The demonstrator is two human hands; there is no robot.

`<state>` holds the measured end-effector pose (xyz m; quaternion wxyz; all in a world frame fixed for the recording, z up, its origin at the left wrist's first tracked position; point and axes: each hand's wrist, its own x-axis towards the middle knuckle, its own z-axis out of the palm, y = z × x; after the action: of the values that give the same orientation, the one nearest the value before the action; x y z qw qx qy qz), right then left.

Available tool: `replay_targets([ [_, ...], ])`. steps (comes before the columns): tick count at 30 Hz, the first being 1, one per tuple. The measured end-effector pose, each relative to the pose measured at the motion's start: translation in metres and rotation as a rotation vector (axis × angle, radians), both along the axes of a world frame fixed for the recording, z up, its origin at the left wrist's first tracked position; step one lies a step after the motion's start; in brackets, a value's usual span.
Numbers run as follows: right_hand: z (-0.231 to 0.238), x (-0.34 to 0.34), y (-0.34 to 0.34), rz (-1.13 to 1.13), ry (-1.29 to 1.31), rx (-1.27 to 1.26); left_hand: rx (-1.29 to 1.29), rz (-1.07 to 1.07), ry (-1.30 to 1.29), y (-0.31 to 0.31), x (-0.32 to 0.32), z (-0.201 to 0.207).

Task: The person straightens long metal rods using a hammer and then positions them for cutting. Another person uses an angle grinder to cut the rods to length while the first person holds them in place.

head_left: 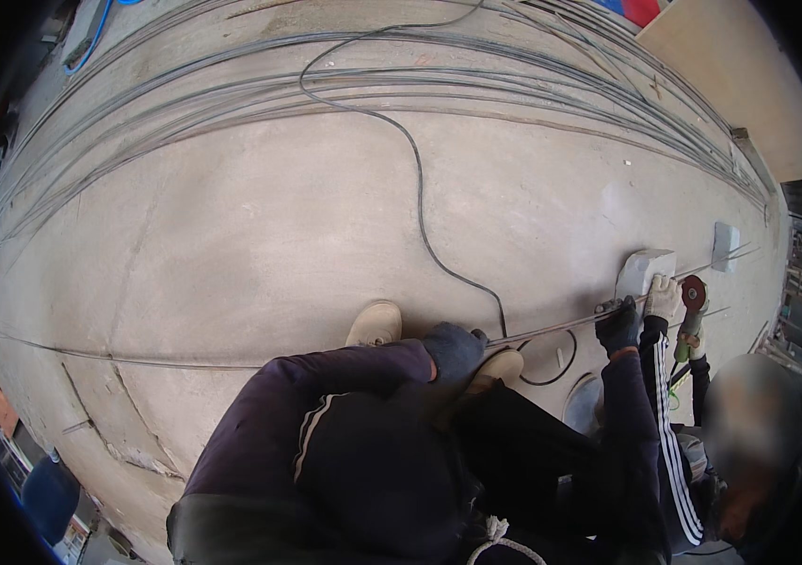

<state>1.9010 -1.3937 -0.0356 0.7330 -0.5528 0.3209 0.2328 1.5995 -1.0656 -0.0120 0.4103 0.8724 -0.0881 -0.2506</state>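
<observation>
Long thin metal rods [556,328] run low across the floor in front of me, from the left side toward the right. My left hand [456,351], in a dark glove, is closed around them near my shoes. Farther right, my right hand [618,326], also dark-gloved, grips the same rods with its fingers wrapped over them. Just beyond it a co-worker's white-gloved hand [664,298] rests at the rods, beside a pale block [641,270]. The co-worker's other gloved hand holds an angle grinder [689,334] with a reddish disc, close to the rods.
A second pale block [726,247] stands farther right near the rod ends. Many long bars [260,89] lie across the far floor. A black cable [420,202] winds from them toward my feet. A tan board [740,85] is at the far right, a blue container [50,497] lower left.
</observation>
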Motion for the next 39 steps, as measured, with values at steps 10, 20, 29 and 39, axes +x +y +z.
replay_targets([
  [10,0.007,-0.009,0.018,-0.086,-0.011,0.052,0.105,-0.075,-0.079,0.003,0.003,-0.001],
  [20,0.01,-0.008,0.019,-0.114,0.037,0.07,0.142,-0.125,-0.051,0.005,0.006,0.007],
  [29,0.006,-0.009,0.018,-0.058,-0.029,0.068,0.076,-0.076,-0.003,0.006,0.004,0.007],
  [39,0.001,-0.003,0.009,-0.026,-0.018,0.072,0.037,-0.025,-0.033,0.004,0.003,0.002],
])
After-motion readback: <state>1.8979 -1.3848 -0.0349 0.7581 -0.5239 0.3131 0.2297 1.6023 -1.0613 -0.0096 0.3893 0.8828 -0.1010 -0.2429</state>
